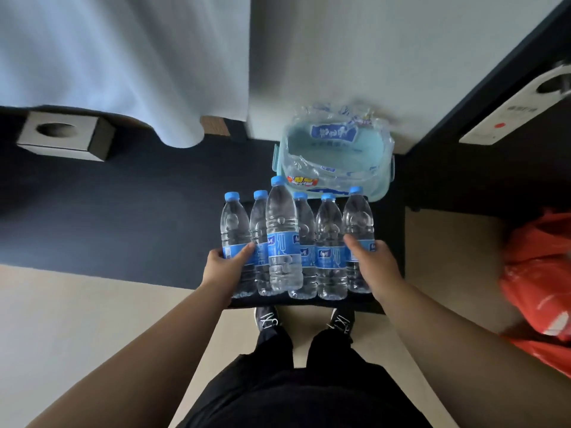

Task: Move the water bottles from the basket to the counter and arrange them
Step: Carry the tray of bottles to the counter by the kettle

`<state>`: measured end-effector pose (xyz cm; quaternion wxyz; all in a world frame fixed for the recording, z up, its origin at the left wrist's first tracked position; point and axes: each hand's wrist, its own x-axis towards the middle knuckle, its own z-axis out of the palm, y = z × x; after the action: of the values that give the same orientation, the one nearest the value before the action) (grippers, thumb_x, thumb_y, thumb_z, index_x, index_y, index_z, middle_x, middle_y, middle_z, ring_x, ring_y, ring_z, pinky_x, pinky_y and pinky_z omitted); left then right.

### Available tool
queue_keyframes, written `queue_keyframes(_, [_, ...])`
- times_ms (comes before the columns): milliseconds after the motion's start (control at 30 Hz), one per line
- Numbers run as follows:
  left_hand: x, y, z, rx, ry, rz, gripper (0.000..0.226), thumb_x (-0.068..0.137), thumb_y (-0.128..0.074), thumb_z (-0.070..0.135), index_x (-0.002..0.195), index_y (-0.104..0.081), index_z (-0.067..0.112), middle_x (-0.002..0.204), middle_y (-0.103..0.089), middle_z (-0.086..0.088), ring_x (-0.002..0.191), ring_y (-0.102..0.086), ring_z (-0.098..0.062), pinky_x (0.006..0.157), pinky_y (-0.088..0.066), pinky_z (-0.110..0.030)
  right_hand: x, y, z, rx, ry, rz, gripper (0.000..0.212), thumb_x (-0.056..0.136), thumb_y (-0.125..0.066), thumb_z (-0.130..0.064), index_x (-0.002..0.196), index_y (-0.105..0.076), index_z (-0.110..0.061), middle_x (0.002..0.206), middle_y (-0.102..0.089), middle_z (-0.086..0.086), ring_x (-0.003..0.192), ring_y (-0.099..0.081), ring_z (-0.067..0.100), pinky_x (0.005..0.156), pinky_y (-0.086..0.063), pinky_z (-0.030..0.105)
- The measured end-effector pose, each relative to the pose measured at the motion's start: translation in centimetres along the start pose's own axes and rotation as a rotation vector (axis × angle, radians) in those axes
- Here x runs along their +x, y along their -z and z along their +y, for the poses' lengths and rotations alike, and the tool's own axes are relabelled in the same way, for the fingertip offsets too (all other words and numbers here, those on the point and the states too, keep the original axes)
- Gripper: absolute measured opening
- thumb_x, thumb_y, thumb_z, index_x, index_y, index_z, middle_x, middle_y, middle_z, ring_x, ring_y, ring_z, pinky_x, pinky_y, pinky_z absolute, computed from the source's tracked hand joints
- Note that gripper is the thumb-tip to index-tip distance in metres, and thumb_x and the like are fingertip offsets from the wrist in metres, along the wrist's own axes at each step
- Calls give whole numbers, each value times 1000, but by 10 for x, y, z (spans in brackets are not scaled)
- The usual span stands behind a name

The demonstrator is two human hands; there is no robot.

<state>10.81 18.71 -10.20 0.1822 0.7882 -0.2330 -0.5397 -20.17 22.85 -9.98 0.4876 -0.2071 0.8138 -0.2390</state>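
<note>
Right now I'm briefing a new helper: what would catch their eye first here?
Six water bottles with blue caps stand in a row on the dark counter, the left hand and right hand gripping the end ones. Behind them sits a pale blue basket holding only crumpled plastic wrap; a bright orange bag lies at right.

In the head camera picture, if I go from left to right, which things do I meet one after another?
Tissue box → white curtain → left hand on the leftmost bottle → tallest bottle → right hand on the rightmost bottle → orange plastic bag.
</note>
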Motion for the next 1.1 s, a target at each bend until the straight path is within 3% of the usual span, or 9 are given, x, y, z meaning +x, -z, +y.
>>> queue_keyframes(233, [-25,44,19,8,-43,97,84,43,-79,86,95,-67,20,86,-76,-2,70,-76,-20,62,-62,-36,-28,-6,-44,-39,113,-70,76,60,-71,-84,105,-64,-24,99,-73,-2,85,-72,17,65,-51,33])
queue_keyframes(367, [-48,55,9,-46,-54,199,87,42,-74,90,93,-66,20,84,-74,-2,72,-74,-21,58,-58,-35,-28,-5,-66,-98,185,-132,96,60,-72,-85,131,-59,-21,123,-67,-1,105,-66,21,90,-53,42])
queue_keyframes(467, [-62,60,-6,-170,-45,210,85,47,-80,83,99,-65,17,91,-74,-8,78,-75,-26,69,-64,-48,-29,-8,-81,-143,254,-196,97,59,-72,-86,132,-57,-24,125,-62,-5,104,-59,18,90,-45,39])
queue_keyframes(533, [-71,66,-18,-259,-27,203,83,49,-84,76,104,-65,16,94,-76,-9,79,-77,-27,71,-65,-49,-29,-12,-90,-216,281,-238,97,57,-70,-89,125,-58,-22,124,-63,-4,105,-60,19,91,-47,41])
queue_keyframes(633, [-87,73,-36,-363,1,199,72,62,-88,62,108,-65,12,89,-78,-9,70,-78,-24,59,-63,-39,-30,-20,-100,-301,305,-314,108,53,-69,-94,133,-57,-23,131,-64,-2,115,-62,25,100,-49,48])
queue_keyframes(700, [-96,78,-49,-427,8,226,61,72,-88,50,110,-64,8,87,-78,-12,64,-77,-22,50,-60,-33,-33,-30,-106,-352,321,-362,110,52,-70,-94,136,-56,-25,134,-62,-3,117,-61,26,97,-49,46])
queue_keyframes(867, [-116,102,-83,-521,54,278,56,76,-88,41,110,-61,5,89,-76,-19,65,-77,-31,55,-61,-40,-52,-65,-113,-446,409,-440,75,53,-68,-86,101,-63,-29,102,-70,-5,87,-65,13,65,-44,31])
queue_keyframes(1000, [-126,130,-111,-503,62,370,54,76,-86,47,107,-61,11,96,-74,-14,79,-76,-29,56,-61,-36,-72,-99,-116,-490,466,-512,66,57,-73,-75,101,-65,-26,95,-75,-3,83,-71,16,62,-51,30])
queue_keyframes(1100, [-131,154,-129,-534,58,430,53,75,-85,50,104,-63,12,94,-74,-12,76,-76,-26,50,-57,-31,-90,-131,-121,-522,494,-565,55,69,-79,-65,103,-63,-25,97,-75,-1,84,-74,19,70,-58,36])
